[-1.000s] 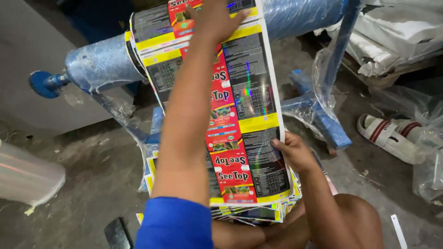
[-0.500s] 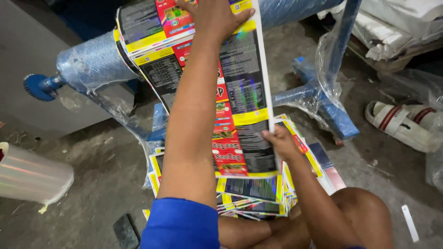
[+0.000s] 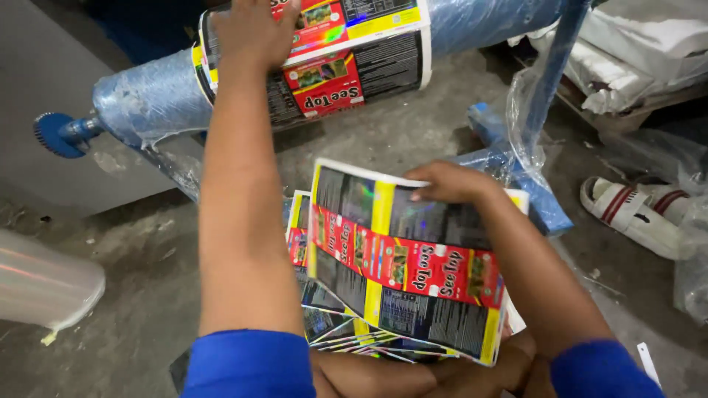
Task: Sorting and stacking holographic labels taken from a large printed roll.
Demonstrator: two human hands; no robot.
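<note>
My left hand (image 3: 251,33) reaches up and presses on a roll of printed label film (image 3: 346,63), red, yellow and black, wound on a long blue wrapped roller (image 3: 147,96). My right hand (image 3: 450,183) holds the far edge of a separated printed sheet (image 3: 405,258) and lays it flat over a stack of similar sheets (image 3: 317,295) on the floor in front of my knees. Both arms wear blue sleeves.
The roller rests on a blue metal stand (image 3: 531,147) with loose clear plastic around it. A white sandal with red stripes (image 3: 634,214) lies at the right. A clear plastic roll (image 3: 44,284) sits at the left on the concrete floor. White sacks (image 3: 634,66) are stacked behind.
The printed strip that hung from the roller to the stack has come apart. My right hand brought the freed sheet down and turned it flat over the stack. My left hand stayed on the roll.
</note>
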